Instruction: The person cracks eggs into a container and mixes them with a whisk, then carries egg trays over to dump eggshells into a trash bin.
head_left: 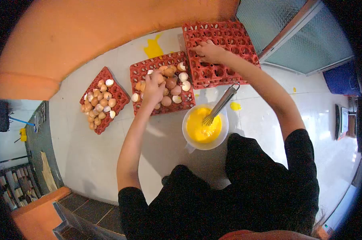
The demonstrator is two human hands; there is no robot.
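Observation:
My left hand (153,89) is over the middle red egg tray (139,68), its fingers closed around a brown eggshell (159,77) among a heap of brown shells. Several broken halves there show white insides. My right hand (209,52) rests on the stacked red egg trays (229,44) at the back right, fingers spread over the top tray's cups; no egg shows in it. Nearer my legs stands a white jug (225,134) of beaten yellow egg (199,127). A metal whisk (223,105) leans in it, handle up to the right.
A third red tray (119,96) piled with brown shells (99,106) lies to the left. Yellow egg spills mark the pale tiled floor (97,160), one a large splash (153,47) by the orange wall (109,24). Glass panels (305,36) and a blue container (340,79) stand right.

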